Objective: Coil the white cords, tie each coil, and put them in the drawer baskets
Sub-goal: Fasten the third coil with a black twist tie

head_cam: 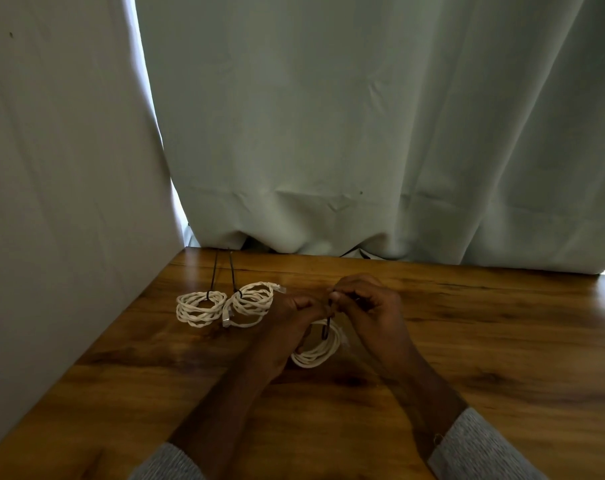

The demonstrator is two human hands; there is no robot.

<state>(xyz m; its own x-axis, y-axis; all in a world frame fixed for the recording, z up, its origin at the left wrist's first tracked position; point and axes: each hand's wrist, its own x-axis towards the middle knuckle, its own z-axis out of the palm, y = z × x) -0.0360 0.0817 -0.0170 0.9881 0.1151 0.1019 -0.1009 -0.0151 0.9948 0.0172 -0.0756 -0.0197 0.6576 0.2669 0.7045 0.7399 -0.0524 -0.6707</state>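
Observation:
A white cord coil (320, 351) hangs between my hands above the wooden table (484, 341), with a thin black tie (327, 325) looped around it. My left hand (290, 327) grips the coil from the left. My right hand (366, 306) pinches the upper end of the black tie. Two tied white coils lie at the far left: one (199, 308) nearer the wall, the other (250, 303) beside it. Each has a long black tie tail (232, 271) pointing away from me.
A pale wall (69, 202) closes the left side. A grey-green curtain (363, 133) hangs behind the table's far edge. No drawer or basket is in view.

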